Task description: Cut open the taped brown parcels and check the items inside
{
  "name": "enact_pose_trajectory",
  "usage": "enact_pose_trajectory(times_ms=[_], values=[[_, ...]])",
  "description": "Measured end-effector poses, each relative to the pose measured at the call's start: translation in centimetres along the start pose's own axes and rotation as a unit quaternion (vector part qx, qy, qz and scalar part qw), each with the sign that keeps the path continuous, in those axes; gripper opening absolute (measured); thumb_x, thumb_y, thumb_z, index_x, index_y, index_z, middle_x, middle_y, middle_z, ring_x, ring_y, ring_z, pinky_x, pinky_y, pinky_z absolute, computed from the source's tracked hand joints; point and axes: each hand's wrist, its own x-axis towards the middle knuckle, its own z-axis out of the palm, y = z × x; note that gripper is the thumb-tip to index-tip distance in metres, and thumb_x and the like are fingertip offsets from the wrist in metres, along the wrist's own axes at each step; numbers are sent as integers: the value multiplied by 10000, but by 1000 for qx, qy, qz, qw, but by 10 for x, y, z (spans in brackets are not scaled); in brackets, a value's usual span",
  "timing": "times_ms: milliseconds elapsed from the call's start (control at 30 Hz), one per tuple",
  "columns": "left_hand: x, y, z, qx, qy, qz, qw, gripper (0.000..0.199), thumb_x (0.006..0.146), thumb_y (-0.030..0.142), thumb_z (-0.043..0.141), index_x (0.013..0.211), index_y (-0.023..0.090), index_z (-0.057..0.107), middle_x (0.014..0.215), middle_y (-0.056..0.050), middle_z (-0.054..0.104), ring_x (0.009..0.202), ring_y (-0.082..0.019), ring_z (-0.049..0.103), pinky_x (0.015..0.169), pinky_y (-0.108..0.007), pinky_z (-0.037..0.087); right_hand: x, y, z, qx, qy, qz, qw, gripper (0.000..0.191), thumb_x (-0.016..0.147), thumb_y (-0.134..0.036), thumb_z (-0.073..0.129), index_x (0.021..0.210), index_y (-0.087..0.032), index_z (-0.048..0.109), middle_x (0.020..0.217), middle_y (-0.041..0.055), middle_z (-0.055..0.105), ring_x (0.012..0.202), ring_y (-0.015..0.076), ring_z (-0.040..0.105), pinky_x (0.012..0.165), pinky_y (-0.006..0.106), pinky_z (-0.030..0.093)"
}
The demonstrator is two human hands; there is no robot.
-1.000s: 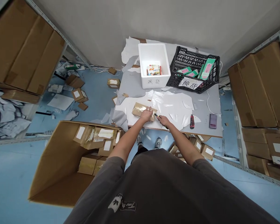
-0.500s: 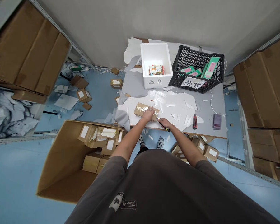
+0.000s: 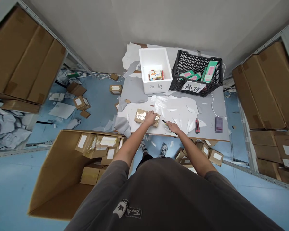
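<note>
A small brown box (image 3: 140, 115) wrapped in shiny clear tape lies near the front edge of the table (image 3: 135, 89). My left hand (image 3: 151, 117) rests over the right part of this box, gripping it from above. In my right hand (image 3: 172, 127) is a cutter (image 3: 165, 123), held just right of the box and apart from it; its tip points up and left. Scraps of white paper (image 3: 159, 104) lie behind the box. A red and black cutter (image 3: 197, 126) sits on the table to the right.
A white foam bin (image 3: 157, 87) and a black crate (image 3: 196, 80) stand at the back of the table. At the right lies a phone (image 3: 219, 124). A large open carton (image 3: 50, 173) with several boxes is at the lower left. Shelves with cartons (image 3: 267, 86) flank both sides.
The cutter has come away from the box's right end, its tip now turned up and left. My left hand still holds the box. The whole view has shifted slightly.
</note>
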Motion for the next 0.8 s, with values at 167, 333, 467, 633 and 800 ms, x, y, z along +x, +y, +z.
enact_pose_trajectory(times_ms=[167,333,467,633,800], values=[[-10,-11,11,12,-5,58,998,476,1032,235,550,1495,147,617,1440,-238,632,1415,-374,551,1195,-506,459,10,-5,3,-49,15,-30,998,371,1143,-528,495,1284,-258,707,1254,80,782,1145,269,702,890,299,496],[-30,-26,34,0,28,60,998,550,1120,335,422,1625,131,499,1627,-278,543,1613,-387,435,1310,-556,368,15,-7,0,-90,26,-78,993,344,1109,-514,600,1303,-256,716,1281,104,760,1258,305,649,965,341,479],[-31,-27,45,-18,36,48,998,569,1112,356,455,1646,163,484,1684,-266,517,1656,-387,402,1334,-590,349,22,-15,-2,-124,26,-93,988,365,1120,-523,581,1331,-251,700,1270,120,737,1265,322,617,991,372,463],[-30,-28,47,-32,40,42,998,535,1122,387,467,1617,191,519,1698,-243,511,1671,-363,390,1356,-561,338,32,-23,-1,-204,51,-124,970,351,1138,-476,548,1342,-237,703,1279,168,706,1218,345,585,990,406,445],[-34,-27,48,-38,47,50,997,551,1100,375,542,1622,198,521,1703,-235,509,1664,-362,396,1376,-568,310,34,-18,-2,-255,66,-150,953,382,1156,-464,511,1356,-212,715,1292,192,682,1224,358,558,976,412,426]])
